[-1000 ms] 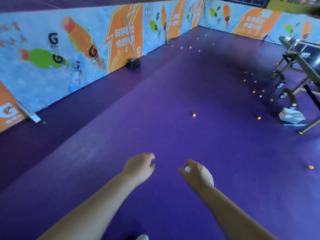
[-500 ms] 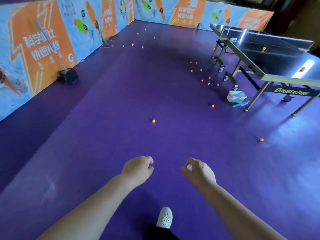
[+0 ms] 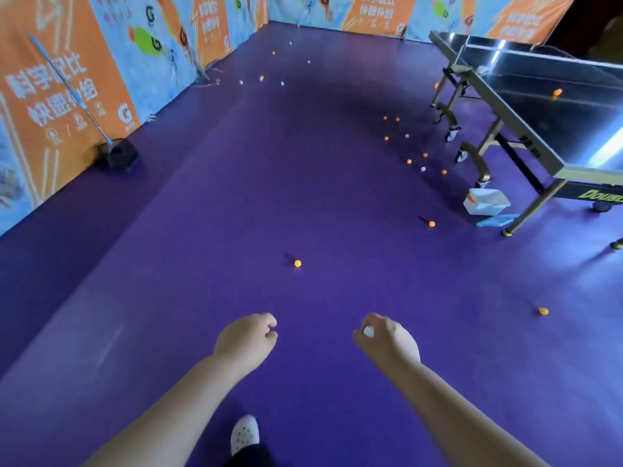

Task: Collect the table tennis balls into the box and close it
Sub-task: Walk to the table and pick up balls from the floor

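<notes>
My right hand [image 3: 387, 342] curls round a white ball [image 3: 368, 331] that peeks out between thumb and fingers. My left hand [image 3: 247, 338] is curled into a fist; nothing shows in it. An orange ball [image 3: 297, 263] lies on the purple floor straight ahead of my hands. Two more orange balls lie to the right, one [image 3: 432, 224] near the box and another [image 3: 543, 311] at mid right. The white box [image 3: 485, 201] stands open on the floor by the table leg, its blue lid [image 3: 495, 220] lying beside it. Several orange and white balls [image 3: 409, 161] are scattered beyond the box.
A dark table tennis table [image 3: 546, 106] on wheeled legs fills the upper right, with an orange ball [image 3: 558, 92] on top. Printed barrier boards [image 3: 101, 79] line the left and far sides. A ball picker with a long handle [image 3: 114, 153] leans there. My white shoe [image 3: 244, 434] is below.
The view has swung right and moved forward, bringing the table and the box into sight. Both hands keep the same pose, the right still holding the white ball.
</notes>
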Demonstrator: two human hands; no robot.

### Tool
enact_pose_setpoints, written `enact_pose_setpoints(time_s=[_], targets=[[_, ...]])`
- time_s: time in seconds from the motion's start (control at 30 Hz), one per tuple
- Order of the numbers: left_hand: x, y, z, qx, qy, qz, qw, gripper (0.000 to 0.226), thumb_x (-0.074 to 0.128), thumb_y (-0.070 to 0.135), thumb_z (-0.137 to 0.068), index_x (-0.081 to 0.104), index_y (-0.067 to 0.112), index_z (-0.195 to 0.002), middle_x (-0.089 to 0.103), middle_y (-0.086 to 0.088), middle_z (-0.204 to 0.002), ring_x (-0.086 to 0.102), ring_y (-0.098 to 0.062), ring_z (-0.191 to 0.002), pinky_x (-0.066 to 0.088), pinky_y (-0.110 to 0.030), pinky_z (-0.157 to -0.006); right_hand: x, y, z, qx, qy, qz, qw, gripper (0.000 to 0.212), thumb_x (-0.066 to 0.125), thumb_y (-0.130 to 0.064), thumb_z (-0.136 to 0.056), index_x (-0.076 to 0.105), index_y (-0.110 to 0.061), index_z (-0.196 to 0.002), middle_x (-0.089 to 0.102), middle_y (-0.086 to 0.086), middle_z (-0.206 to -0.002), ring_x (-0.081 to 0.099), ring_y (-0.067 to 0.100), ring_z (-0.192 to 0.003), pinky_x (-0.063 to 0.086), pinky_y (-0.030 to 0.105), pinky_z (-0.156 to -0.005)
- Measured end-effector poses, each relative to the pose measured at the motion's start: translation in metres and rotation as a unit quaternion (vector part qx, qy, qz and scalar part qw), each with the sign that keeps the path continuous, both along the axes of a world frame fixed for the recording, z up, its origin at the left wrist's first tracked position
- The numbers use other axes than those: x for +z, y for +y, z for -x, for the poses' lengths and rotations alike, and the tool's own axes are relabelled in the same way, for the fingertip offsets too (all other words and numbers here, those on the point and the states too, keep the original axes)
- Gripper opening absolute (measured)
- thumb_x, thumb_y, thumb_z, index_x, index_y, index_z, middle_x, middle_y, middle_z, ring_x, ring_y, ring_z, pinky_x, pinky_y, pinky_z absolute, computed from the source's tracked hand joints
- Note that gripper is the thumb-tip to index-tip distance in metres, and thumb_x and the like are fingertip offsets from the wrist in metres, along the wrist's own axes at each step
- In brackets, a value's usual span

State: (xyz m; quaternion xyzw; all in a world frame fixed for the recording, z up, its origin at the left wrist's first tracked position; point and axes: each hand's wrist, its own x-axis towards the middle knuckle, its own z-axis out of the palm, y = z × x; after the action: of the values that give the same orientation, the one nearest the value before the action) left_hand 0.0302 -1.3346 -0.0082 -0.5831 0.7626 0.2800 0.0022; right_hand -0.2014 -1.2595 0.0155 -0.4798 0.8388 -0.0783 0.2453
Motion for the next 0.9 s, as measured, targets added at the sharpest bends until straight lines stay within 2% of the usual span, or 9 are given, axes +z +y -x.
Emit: enact_pose_setpoints(time_s=[0.37,0.6,0.77,0.9], targets=[[-0.022,-0.259,0.065,-0.064,-0.029,-0.012,0.997,0.027,0.042,0.025,-0.095,0.055,0.02,-0.119,0.061,0.007,-0.12,0.06,-0.017,-0.101,0.047,-0.028,-0.078,-0.015,-0.219,0.052,-0.071,0.005,-0.019,0.997,0.012,0.05,-0.033,-0.083,0.055,-0.023,-0.083,0.057,-0.007,-0.072,0.051,0.015,-0.055,0.036,0.023,-0.048],[-0.05,-0.377,0.136,-0.096,-0.056,-0.035,0.993,0.025,0.043,0.024,-0.094,0.056,0.021,-0.114,0.063,0.006,-0.113,0.059,-0.019,-0.098,0.049,-0.031,-0.079,-0.028,-0.321,0.112,-0.123,-0.006,-0.036,0.992,0.013,0.048,-0.031,-0.08,0.056,-0.02,-0.082,0.059,-0.005,-0.076,0.05,0.018,-0.057,0.035,0.024,-0.048],[-0.088,-0.451,0.199,-0.103,-0.081,-0.059,0.99,0.025,0.043,0.024,-0.094,0.055,0.021,-0.116,0.062,0.007,-0.117,0.06,-0.018,-0.1,0.05,-0.031,-0.081,-0.061,-0.402,0.179,-0.107,-0.026,-0.058,0.992,0.014,0.049,-0.031,-0.081,0.057,-0.02,-0.085,0.061,-0.004,-0.083,0.057,0.021,-0.07,0.039,0.026,-0.053],[-0.124,-0.506,0.248,-0.046,-0.099,-0.083,0.99,0.027,0.045,0.023,-0.093,0.056,0.024,-0.119,0.06,0.007,-0.122,0.06,-0.017,-0.104,0.048,-0.029,-0.081,-0.097,-0.474,0.241,-0.057,-0.04,-0.095,0.993,0.014,0.047,-0.032,-0.084,0.056,-0.02,-0.088,0.059,-0.006,-0.086,0.058,0.02,-0.074,0.038,0.026,-0.055]])
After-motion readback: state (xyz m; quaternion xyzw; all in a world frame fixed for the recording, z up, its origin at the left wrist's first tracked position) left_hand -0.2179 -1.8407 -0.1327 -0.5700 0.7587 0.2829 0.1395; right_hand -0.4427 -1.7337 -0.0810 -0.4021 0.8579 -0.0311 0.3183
